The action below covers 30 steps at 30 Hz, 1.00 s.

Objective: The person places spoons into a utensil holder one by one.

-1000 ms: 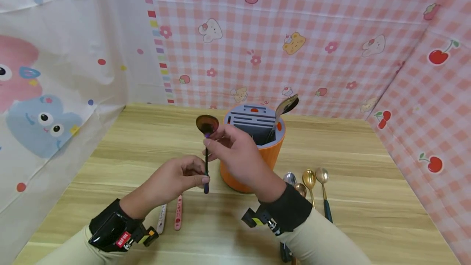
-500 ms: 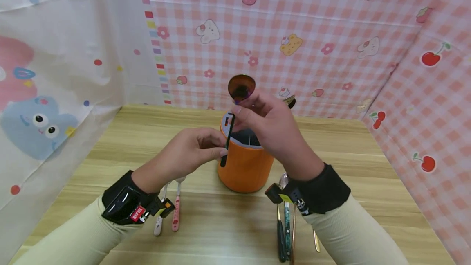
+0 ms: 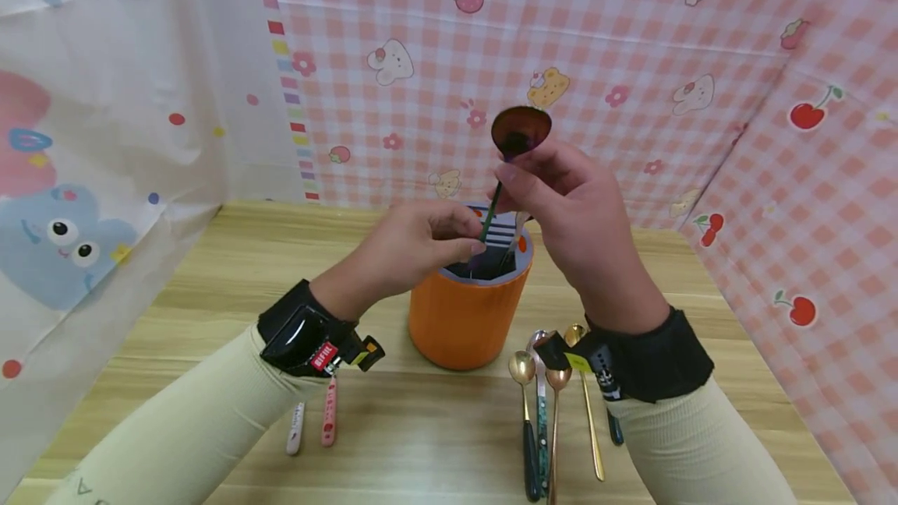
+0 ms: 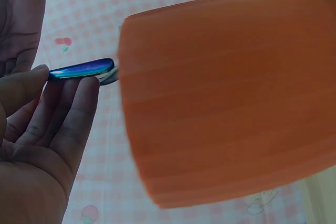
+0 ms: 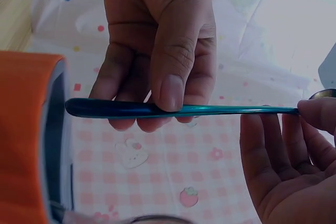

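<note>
Spoon: and there it is, the dark iridescent spoon (image 3: 521, 131), held bowl-up on a slant above the holder, its handle flashing blue and teal in the wrist views.
Right hand: up high, the right hand (image 3: 571, 209) grasps the neck just below the bowl, thumb against fingers.
Left hand: lower down, the left hand (image 3: 414, 248) pinches the handle between thumb and fingers, so both hands are on the same spoon.
Handle end: pointing down at the holder, and the right wrist view puts it just short of the opening.
Orange holder: the orange holder (image 3: 463, 322) stands upright on the wooden table (image 3: 435, 443), its pale slotted insert (image 3: 500, 238) partly behind the hands; a metal utensil (image 3: 515, 238) leans inside at the right.
Right-side row: below the right wrist, a gold spoon with a dark handle (image 3: 522, 367), a teal-patterned handle (image 3: 542, 419), a copper-coloured spoon (image 3: 558, 379) and an all-gold spoon (image 3: 592, 431); one dark handle (image 3: 615, 429) peeks out by the sleeve.
Left-side pair: a pink handle (image 3: 329, 415) and a white handle (image 3: 295, 431) lie near each other, their upper parts hidden by the left arm.
Backdrop: pink checked cloth (image 3: 421, 22) behind it all, dotted with strawberries and flowers.
</note>
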Each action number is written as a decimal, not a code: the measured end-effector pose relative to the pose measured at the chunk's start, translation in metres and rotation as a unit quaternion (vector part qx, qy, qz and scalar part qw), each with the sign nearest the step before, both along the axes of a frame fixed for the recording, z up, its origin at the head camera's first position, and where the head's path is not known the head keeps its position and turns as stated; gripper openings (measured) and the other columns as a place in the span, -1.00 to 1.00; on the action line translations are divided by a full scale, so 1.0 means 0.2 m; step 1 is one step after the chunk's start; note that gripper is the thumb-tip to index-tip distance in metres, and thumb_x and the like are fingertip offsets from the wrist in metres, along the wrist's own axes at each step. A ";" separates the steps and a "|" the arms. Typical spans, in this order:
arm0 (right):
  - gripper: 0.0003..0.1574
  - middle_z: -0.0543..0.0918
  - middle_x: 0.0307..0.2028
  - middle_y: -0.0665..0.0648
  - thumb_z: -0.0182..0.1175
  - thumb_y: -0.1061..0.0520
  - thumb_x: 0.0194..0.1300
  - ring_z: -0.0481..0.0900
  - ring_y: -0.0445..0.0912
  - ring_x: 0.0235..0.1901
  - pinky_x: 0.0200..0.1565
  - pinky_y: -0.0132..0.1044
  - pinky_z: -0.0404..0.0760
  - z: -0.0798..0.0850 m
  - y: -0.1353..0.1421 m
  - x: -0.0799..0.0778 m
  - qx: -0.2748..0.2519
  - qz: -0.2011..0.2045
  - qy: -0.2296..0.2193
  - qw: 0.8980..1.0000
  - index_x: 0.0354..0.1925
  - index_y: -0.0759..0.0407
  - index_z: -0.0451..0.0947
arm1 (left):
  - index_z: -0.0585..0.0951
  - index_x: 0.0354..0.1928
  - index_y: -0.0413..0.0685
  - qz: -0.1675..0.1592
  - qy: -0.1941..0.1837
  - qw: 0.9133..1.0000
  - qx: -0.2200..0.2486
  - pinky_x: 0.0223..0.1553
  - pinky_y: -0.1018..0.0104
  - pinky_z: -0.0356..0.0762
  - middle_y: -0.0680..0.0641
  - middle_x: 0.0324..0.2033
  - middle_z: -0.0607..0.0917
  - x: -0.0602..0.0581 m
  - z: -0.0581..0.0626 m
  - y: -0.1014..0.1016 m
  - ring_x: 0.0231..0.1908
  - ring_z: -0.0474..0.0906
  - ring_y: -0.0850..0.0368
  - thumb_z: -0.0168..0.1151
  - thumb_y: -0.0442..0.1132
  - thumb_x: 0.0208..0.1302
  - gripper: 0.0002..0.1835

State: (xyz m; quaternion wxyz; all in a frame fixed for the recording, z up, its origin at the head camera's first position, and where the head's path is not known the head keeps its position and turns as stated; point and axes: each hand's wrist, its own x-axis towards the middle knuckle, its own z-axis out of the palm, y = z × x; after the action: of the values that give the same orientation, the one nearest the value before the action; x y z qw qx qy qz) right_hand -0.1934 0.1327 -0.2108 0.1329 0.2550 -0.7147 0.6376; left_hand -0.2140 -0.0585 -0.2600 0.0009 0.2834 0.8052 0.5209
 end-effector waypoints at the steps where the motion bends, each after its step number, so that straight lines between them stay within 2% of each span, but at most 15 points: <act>1: -0.84 0.63 -0.34 0.16 0.26 0.15 0.35 0.62 0.05 -0.32 -0.18 -0.21 0.64 -0.01 0.01 0.00 0.002 -0.006 -0.001 1.000 -0.20 0.24 0.57 | 0.65 -0.24 -0.05 -0.002 -0.004 1.000 0.001 -0.17 0.21 0.62 -0.03 -0.29 0.74 -0.01 -0.01 0.01 -0.24 0.65 0.18 0.34 -0.27 0.26 -0.93; 4: -0.81 0.64 -0.37 0.12 0.26 0.16 0.35 0.62 0.04 -0.33 -0.17 -0.22 0.64 -0.05 0.04 -0.03 0.003 -0.013 -0.006 1.000 -0.21 0.29 0.55 | 0.65 -0.24 -0.10 -0.011 -0.014 1.000 0.004 -0.21 0.23 0.61 -0.06 -0.29 0.74 -0.04 -0.04 0.05 -0.25 0.64 0.15 0.34 -0.30 0.25 -0.92; 8: -0.76 0.63 -0.37 0.10 0.24 0.16 0.36 0.62 0.04 -0.33 -0.13 -0.19 0.64 -0.12 0.06 -0.07 0.005 -0.015 -0.027 1.000 -0.19 0.37 0.52 | 0.64 -0.26 -0.10 -0.003 -0.031 0.999 -0.014 -0.29 0.27 0.62 -0.06 -0.32 0.74 -0.05 -0.08 0.07 -0.29 0.63 0.14 0.35 -0.29 0.25 -0.92; 12: -0.73 0.60 -0.34 0.12 0.24 0.11 0.37 0.62 0.06 -0.30 -0.13 -0.14 0.64 -0.17 0.07 -0.08 0.034 -0.026 -0.057 0.997 -0.18 0.34 0.51 | 0.65 -0.28 -0.05 0.016 -0.043 0.998 -0.033 -0.31 0.27 0.64 -0.03 -0.35 0.75 -0.05 -0.10 0.08 -0.32 0.64 0.14 0.35 -0.24 0.26 -0.94; 15: -0.72 0.60 -0.23 0.16 0.23 0.12 0.38 0.60 0.07 -0.21 -0.11 -0.17 0.64 -0.20 0.09 -0.08 0.051 -0.033 -0.069 0.996 -0.08 0.30 0.53 | 0.64 -0.31 -0.02 0.021 -0.045 0.998 -0.032 -0.31 0.25 0.64 -0.01 -0.37 0.74 -0.05 -0.10 0.09 -0.33 0.64 0.13 0.33 -0.23 0.28 -0.95; 19: -0.65 0.59 -0.13 0.17 0.24 0.16 0.36 0.56 0.01 -0.14 -0.11 -0.30 0.60 -0.21 0.10 -0.09 0.057 -0.054 -0.051 0.996 0.06 0.30 0.52 | 0.64 -0.32 -0.01 0.017 -0.049 0.998 -0.027 -0.30 0.24 0.64 -0.04 -0.38 0.74 -0.04 -0.09 0.08 -0.34 0.65 0.12 0.32 -0.24 0.29 -0.95; 23: -0.64 0.59 -0.13 0.17 0.26 0.14 0.35 0.54 -0.02 -0.14 -0.09 -0.33 0.56 -0.20 0.12 -0.09 0.060 -0.085 -0.041 0.994 0.04 0.29 0.52 | 0.64 -0.31 -0.01 0.016 -0.054 0.998 -0.022 -0.28 0.23 0.64 -0.07 -0.36 0.74 -0.03 -0.09 0.07 -0.34 0.65 0.11 0.31 -0.24 0.30 -0.96; 30: -0.73 0.61 -0.09 0.19 0.26 0.18 0.34 0.61 0.03 -0.14 -0.06 -0.32 0.61 -0.17 0.12 -0.07 0.020 -0.131 -0.031 0.991 -0.06 0.32 0.55 | 0.65 -0.28 0.01 0.023 -0.046 0.998 -0.021 -0.22 0.20 0.62 -0.08 -0.32 0.73 0.00 -0.07 0.03 -0.31 0.64 0.10 0.30 -0.21 0.32 -0.96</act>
State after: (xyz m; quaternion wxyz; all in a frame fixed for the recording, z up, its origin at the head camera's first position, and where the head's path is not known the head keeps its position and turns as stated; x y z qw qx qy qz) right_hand -0.2072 0.1568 -0.2443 0.1882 0.1421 -0.7581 0.6079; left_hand -0.2132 -0.0531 -0.2750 0.0319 0.2403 0.8212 0.5166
